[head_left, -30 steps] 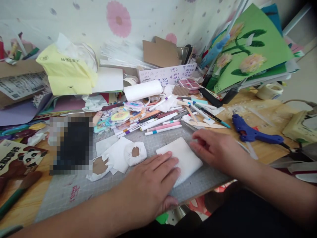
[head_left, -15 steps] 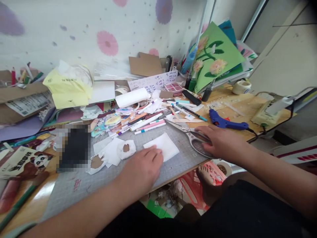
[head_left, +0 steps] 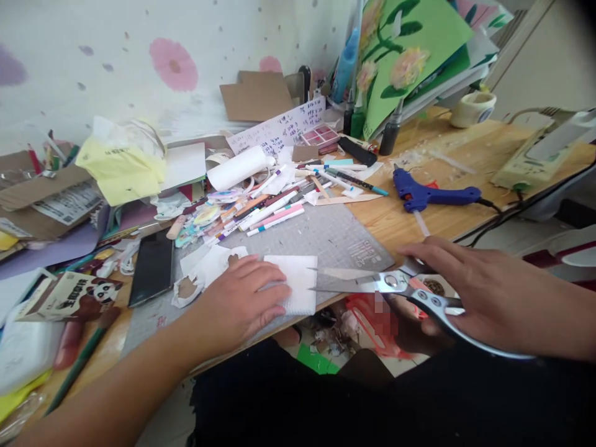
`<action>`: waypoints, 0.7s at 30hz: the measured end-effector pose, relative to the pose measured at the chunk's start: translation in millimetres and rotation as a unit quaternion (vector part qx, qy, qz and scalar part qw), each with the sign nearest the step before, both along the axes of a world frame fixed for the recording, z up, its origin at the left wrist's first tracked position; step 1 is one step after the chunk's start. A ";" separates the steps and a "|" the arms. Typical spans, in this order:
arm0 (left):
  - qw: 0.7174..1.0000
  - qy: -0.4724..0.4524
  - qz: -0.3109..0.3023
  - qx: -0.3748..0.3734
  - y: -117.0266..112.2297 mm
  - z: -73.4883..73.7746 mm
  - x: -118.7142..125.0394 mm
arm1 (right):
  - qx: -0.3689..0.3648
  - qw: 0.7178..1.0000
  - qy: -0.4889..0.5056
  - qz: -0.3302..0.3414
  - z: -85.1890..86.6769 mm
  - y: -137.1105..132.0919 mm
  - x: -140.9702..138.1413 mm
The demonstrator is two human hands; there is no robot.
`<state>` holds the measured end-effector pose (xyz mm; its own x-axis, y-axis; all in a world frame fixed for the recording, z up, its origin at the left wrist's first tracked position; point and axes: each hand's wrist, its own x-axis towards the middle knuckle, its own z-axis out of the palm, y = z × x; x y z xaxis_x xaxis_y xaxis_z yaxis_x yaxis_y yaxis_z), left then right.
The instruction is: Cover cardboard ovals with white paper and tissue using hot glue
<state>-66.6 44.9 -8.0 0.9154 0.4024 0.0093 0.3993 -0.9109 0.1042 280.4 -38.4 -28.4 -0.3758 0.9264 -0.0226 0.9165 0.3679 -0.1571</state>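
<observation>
My left hand (head_left: 246, 298) lies spread on the left part of a folded white paper towel (head_left: 302, 282), pressing it to the grey cutting mat (head_left: 316, 239). The towel's front edge reaches past the table's edge. My right hand (head_left: 484, 292) grips a pair of metal scissors (head_left: 391, 282), with fingers through the handles. The scissor blades are slightly parted and point left; their tips are at the towel's right edge. Beside my left hand lie torn white paper pieces (head_left: 190, 285) with holes in them.
Several markers (head_left: 274, 220) lie heaped behind the towel. A blue glue gun (head_left: 428, 192) rests at the right. Left of the mat are a black phone (head_left: 151, 267), a panda-printed packet (head_left: 77, 298) and a brush (head_left: 88, 347). A red basket (head_left: 372, 326) stands below the table edge.
My right hand has lifted the scissors off the mat and brought their blades to the paper towel. The towel has turned and shifted toward the table edge under my left hand. The view has tilted.
</observation>
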 end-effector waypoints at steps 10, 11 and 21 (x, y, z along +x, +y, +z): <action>0.992 -0.066 -0.077 -0.073 26.0 -5.2 20.4 | 0.028 0.996 -0.040 0.078 -8.5 -11.2 -1.6; 0.991 -0.064 -0.086 -0.079 29.3 -6.4 20.9 | 0.031 0.996 -0.041 0.078 -8.8 -10.4 -3.2; 0.987 -0.045 -0.137 -0.072 32.9 -18.4 19.5 | 0.018 0.997 -0.032 0.062 -9.6 -6.2 -0.9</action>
